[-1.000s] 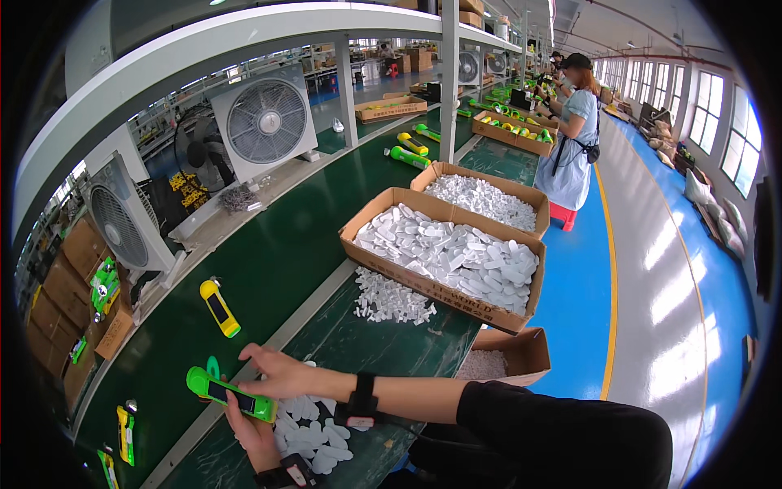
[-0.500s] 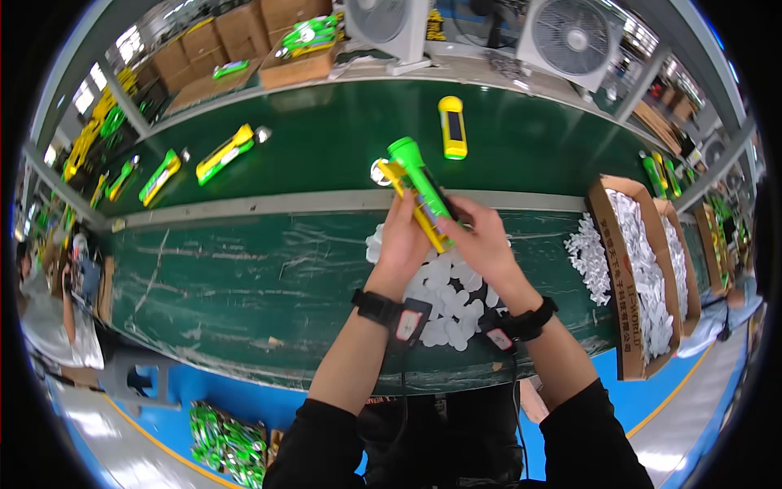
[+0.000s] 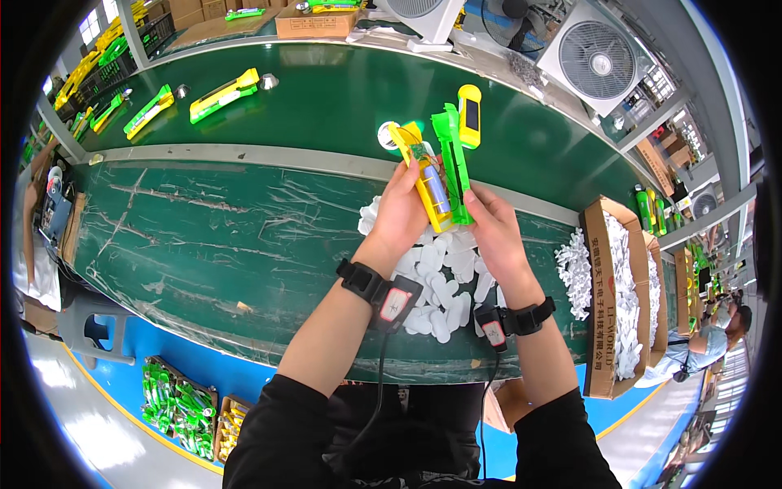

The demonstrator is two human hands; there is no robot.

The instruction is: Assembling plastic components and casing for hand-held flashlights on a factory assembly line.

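Observation:
My left hand is closed around the yellow casing half of a torch, its inner side facing up. A bluish cylinder like a battery lies inside it, and a round silver reflector sits by its top end. In my right hand is the green casing half, gripped near its lower end. The two halves are side by side, separated along their length, lower ends close together. Below my hands lie many loose white flat rounded pieces. A yellow torch with a dark panel lies just beyond.
Several green and yellow torches lie on the far green belt, at left. A metal rail divides belt and worktable. At right stand a cardboard box of white parts and a pile of small white pieces. Filled crates are on the floor.
The green half has come away from the yellow one and turned upright to the right, exposing the inside. My right hand has shifted with it. The whole view has also tilted.

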